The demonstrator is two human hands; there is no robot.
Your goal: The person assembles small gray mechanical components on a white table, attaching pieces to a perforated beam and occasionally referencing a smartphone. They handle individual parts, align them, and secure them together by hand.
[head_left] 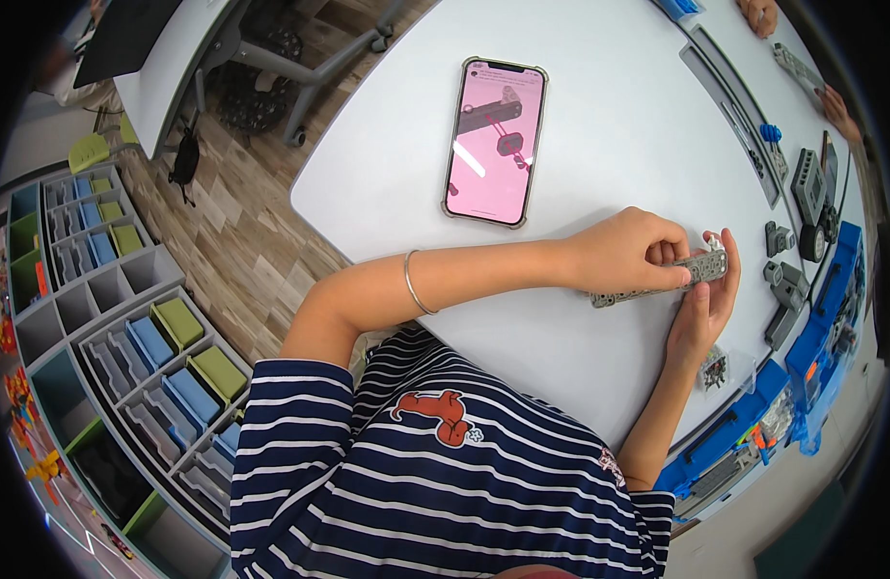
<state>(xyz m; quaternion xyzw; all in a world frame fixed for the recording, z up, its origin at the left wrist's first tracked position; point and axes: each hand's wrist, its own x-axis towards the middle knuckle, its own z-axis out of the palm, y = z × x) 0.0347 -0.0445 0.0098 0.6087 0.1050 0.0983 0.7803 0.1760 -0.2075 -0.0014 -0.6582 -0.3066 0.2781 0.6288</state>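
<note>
A long grey building beam with holes lies across both my hands above the white table. My left hand comes over from the left, closed, with its fingers bent and pinching at the beam's upper side. From below, my right hand grips the beam's right end between thumb and fingers. Near the right fingertips shows a small whitish piece, too small to name. What the left fingertips press on is hidden. Left of the hands a phone lies face up, its pink screen showing a grey beam and a small part.
Small parts in a clear bag lie right of my right forearm. Grey blocks, a wheel and blue trays line the right side. Another person's hand holds a grey beam at the far right. Storage compartments stand left.
</note>
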